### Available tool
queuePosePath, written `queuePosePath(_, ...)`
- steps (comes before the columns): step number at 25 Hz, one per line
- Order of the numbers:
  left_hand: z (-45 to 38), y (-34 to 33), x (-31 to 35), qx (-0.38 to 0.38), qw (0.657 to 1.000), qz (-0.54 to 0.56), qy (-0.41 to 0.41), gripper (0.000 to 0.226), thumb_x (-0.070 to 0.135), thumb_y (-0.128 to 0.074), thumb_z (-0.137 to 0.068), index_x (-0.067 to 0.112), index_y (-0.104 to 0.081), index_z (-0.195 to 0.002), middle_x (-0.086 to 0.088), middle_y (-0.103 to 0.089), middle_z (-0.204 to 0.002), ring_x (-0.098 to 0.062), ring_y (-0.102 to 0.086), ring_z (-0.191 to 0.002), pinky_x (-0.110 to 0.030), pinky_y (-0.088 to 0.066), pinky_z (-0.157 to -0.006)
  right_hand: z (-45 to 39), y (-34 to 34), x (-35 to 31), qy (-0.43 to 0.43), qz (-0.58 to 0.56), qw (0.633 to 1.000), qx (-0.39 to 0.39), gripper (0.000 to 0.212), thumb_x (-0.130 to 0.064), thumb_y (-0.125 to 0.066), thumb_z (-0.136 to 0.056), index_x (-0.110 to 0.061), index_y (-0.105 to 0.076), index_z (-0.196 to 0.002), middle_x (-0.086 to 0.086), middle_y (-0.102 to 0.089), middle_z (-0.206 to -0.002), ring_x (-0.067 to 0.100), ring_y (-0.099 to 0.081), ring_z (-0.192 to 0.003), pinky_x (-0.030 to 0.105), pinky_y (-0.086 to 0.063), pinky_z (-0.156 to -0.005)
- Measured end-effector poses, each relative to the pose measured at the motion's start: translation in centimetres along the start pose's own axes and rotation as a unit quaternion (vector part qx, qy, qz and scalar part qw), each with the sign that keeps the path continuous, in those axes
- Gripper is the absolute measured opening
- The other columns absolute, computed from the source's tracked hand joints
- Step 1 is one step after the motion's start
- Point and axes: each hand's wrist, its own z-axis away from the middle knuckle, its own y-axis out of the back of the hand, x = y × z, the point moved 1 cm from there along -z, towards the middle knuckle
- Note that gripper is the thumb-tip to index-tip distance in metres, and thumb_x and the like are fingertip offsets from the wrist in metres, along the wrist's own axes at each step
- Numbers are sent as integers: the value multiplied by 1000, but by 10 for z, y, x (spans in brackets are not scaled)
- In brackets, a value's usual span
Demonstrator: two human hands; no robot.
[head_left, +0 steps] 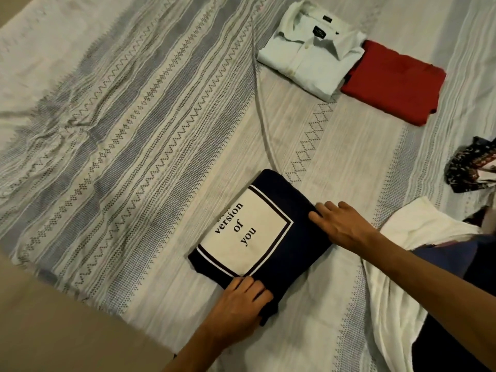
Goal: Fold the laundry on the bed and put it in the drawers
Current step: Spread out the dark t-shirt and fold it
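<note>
A folded navy T-shirt (284,200) with a white printed panel reading "version of you" lies on the bed near me. My left hand (239,302) rests on its near corner, fingers curled over the edge. Flat on the shirt's right edge lies my right hand (338,224), fingers spread. Farther back sit a folded white collared shirt (311,55) and, touching it on the right, a folded red garment (394,81).
The bed's striped, patterned cover (120,124) fills the view, wrinkled at the left. Unfolded white cloth (397,264) and a dark floral garment (469,167) lie at the right. A thin cord (261,108) runs across the bed. The bed's edge is at lower left.
</note>
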Motion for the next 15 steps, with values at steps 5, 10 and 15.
queuePosePath(5, 4, 23, -12, -9, 999, 46, -25, 42, 44, -62, -85, 32, -55, -124, 11, -54, -121, -11, -47, -113, -35, -44, -102, 3, 13, 10, 4, -92, 993, -70, 42, -35, -58, -69, -26, -52, -109, -3, -51, -107, 21, -55, -88, 36, -48, -70)
queuePosePath(10, 20, 64, -32, 327, 731, 344, 490, 68, 42, -86, -79, 28, -45, -132, -2, -42, -140, -19, -47, -125, -36, -48, -102, -37, 41, 26, -287, -555, 780, -40, 32, -25, -72, -89, -22, -54, -116, -2, -60, -115, 20, -60, -107, 38, -50, -94)
queuePosePath(15, 25, 55, -37, 241, 483, 612, 578, 73, 64, -90, -66, 31, -63, -126, 7, -74, -117, -18, -69, -112, -46, -50, -108, -94, 63, 8, -281, -659, 686, -129, 76, -33, -94, -72, -26, -53, -136, -1, -61, -128, 18, -64, -117, 32, -52, -89)
